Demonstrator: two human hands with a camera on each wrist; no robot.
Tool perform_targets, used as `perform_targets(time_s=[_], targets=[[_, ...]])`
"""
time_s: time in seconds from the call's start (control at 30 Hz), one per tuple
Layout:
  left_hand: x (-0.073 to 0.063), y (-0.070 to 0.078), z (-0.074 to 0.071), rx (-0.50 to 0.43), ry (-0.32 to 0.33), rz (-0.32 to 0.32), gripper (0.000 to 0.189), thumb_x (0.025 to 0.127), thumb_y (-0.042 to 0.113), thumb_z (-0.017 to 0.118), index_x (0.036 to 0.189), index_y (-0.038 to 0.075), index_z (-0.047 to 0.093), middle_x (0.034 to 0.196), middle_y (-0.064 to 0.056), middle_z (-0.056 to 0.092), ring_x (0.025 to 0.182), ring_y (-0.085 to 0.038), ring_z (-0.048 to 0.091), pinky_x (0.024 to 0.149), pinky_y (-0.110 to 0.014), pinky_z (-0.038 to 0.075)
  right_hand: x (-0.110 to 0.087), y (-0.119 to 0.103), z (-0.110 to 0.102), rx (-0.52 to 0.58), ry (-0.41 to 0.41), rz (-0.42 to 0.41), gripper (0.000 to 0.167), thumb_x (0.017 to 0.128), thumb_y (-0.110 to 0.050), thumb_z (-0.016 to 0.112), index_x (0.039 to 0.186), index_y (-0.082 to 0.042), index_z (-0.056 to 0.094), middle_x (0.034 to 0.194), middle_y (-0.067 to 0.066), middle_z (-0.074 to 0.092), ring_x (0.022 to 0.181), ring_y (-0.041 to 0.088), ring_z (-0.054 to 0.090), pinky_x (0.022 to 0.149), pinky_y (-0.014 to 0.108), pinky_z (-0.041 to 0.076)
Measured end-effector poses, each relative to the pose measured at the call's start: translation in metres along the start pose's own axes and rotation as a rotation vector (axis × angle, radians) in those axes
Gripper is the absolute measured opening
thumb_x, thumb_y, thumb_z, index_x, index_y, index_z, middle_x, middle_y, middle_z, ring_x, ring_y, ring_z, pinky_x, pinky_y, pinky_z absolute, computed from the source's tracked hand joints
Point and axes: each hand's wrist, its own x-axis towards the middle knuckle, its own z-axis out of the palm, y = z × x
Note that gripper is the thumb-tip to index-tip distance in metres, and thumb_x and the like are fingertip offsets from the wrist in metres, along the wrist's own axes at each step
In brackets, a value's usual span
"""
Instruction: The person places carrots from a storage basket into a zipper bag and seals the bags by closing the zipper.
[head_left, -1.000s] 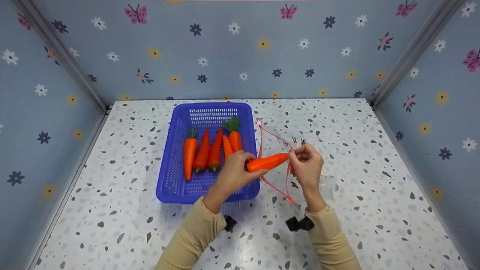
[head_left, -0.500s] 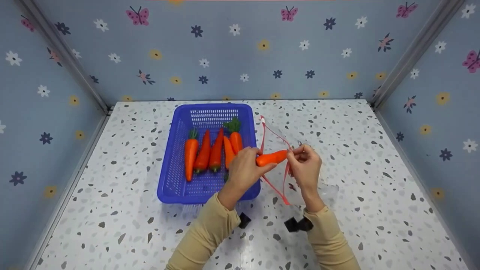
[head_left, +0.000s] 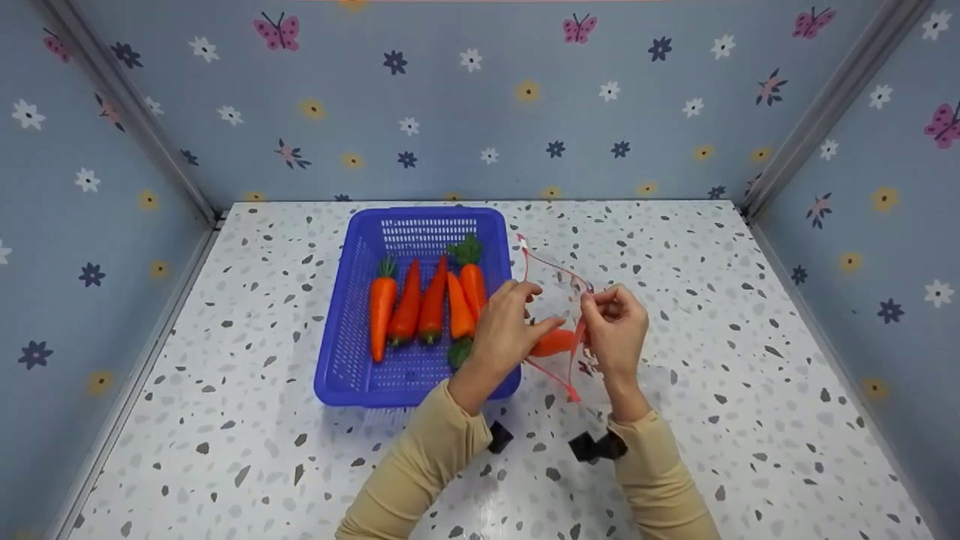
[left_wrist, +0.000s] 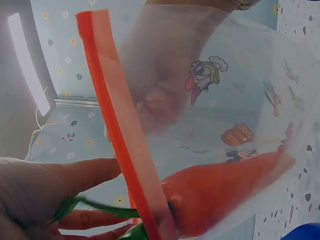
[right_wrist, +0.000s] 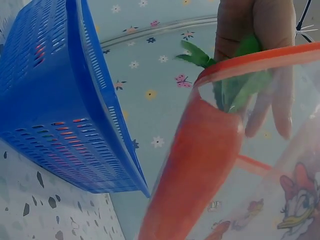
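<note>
A clear zip bag (left_wrist: 210,105) with an orange-red rim and printed cartoon figures hangs open over the table. Inside it slants an orange carrot (right_wrist: 195,165), tip down, its green leaves (right_wrist: 235,90) sticking out at the mouth. My left hand (head_left: 504,326) is at that mouth, thumb and fingers spread apart beside the leaves, not gripping the carrot. With thumb and fingertips, my right hand (head_left: 619,330) pinches the bag's rim on the right side. In the head view the left hand partly hides the carrot and its leaves.
A blue plastic basket (head_left: 337,337) stands left of the bag, close to my left hand. Several carrots (head_left: 382,315) lie in it. Patterned walls (head_left: 480,97) enclose the speckled table (head_left: 750,375) at the back and sides.
My left hand has moved right with the carrot to the bag and let it go. The carrot has slid into the bag. My right hand keeps pinching the rim.
</note>
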Motion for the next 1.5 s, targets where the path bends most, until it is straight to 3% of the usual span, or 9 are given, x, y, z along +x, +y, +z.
perform_targets(time_s=[0.17, 0.33, 0.47, 0.67, 0.87, 1.0, 1.17, 1.5], targets=[[0.003, -0.002, -0.001, -0.088, 0.038, 0.089, 0.034, 0.077, 0.025, 0.069, 0.101, 0.002, 0.062, 0.093, -0.009, 0.057, 0.079, -0.019, 0.054, 0.069, -0.023, 0.046, 0.003, -0.001, -0.002, -0.002, 0.011, 0.012, 0.013, 0.08, 0.006, 0.056, 0.069, 0.01, 0.05, 0.05, 0.01, 0.048, 0.033, 0.009, 0.04, 0.03, 0.019, 0.033], [0.009, -0.007, -0.003, -0.209, 0.15, 0.216, 0.022, 0.081, 0.019, 0.065, 0.096, 0.002, 0.064, 0.089, -0.007, 0.057, 0.081, -0.016, 0.054, 0.073, -0.022, 0.045, 0.009, -0.005, -0.006, 0.002, 0.03, 0.006, 0.013, 0.079, 0.006, 0.056, 0.069, 0.01, 0.049, 0.05, 0.009, 0.049, 0.032, 0.009, 0.04, 0.03, 0.019, 0.033], [0.011, -0.01, -0.006, -0.266, 0.214, 0.265, 0.019, 0.083, 0.017, 0.062, 0.095, 0.002, 0.064, 0.088, -0.006, 0.058, 0.083, -0.018, 0.054, 0.076, -0.022, 0.044, 0.013, -0.008, -0.009, 0.01, 0.034, 0.001, 0.013, 0.079, 0.007, 0.056, 0.069, 0.011, 0.049, 0.049, 0.008, 0.049, 0.032, 0.009, 0.04, 0.03, 0.019, 0.034], [0.006, -0.016, -0.01, -0.201, 0.205, 0.215, 0.023, 0.084, 0.022, 0.061, 0.096, 0.003, 0.064, 0.091, -0.006, 0.058, 0.083, -0.02, 0.054, 0.075, -0.024, 0.045, 0.016, -0.009, -0.011, 0.004, 0.046, -0.025, 0.013, 0.079, 0.006, 0.056, 0.069, 0.012, 0.05, 0.049, 0.006, 0.05, 0.032, 0.007, 0.038, 0.03, 0.018, 0.032], [0.0, -0.02, -0.014, -0.11, 0.107, 0.129, 0.027, 0.084, 0.025, 0.062, 0.099, 0.003, 0.063, 0.091, -0.008, 0.059, 0.083, -0.019, 0.055, 0.073, -0.028, 0.047, 0.016, -0.01, -0.013, 0.02, 0.041, -0.038, 0.013, 0.08, 0.007, 0.056, 0.07, 0.013, 0.05, 0.049, 0.006, 0.05, 0.032, 0.009, 0.039, 0.03, 0.018, 0.031], [-0.001, -0.02, -0.016, -0.104, 0.056, 0.09, 0.019, 0.083, 0.017, 0.062, 0.093, 0.002, 0.064, 0.085, -0.008, 0.061, 0.074, -0.016, 0.055, 0.067, -0.023, 0.047, 0.016, -0.008, -0.013, 0.023, 0.041, -0.032, 0.013, 0.079, 0.007, 0.056, 0.07, 0.013, 0.05, 0.049, 0.006, 0.05, 0.032, 0.009, 0.039, 0.03, 0.018, 0.032], [0.003, -0.015, -0.016, -0.163, 0.059, 0.097, 0.009, 0.083, 0.008, 0.062, 0.084, 0.001, 0.066, 0.079, -0.007, 0.063, 0.066, -0.013, 0.054, 0.06, -0.018, 0.047, 0.014, -0.006, -0.011, 0.025, 0.028, -0.035, 0.013, 0.079, 0.007, 0.056, 0.069, 0.013, 0.049, 0.049, 0.009, 0.05, 0.032, 0.009, 0.039, 0.03, 0.019, 0.032], [0.015, -0.005, -0.009, -0.215, 0.066, 0.147, 0.008, 0.082, 0.007, 0.062, 0.084, 0.0, 0.067, 0.077, -0.007, 0.064, 0.064, -0.012, 0.058, 0.06, -0.016, 0.047, 0.011, -0.006, -0.007, 0.027, 0.01, -0.047, 0.013, 0.078, 0.009, 0.056, 0.067, 0.012, 0.049, 0.05, 0.009, 0.051, 0.034, 0.008, 0.042, 0.03, 0.019, 0.034]])
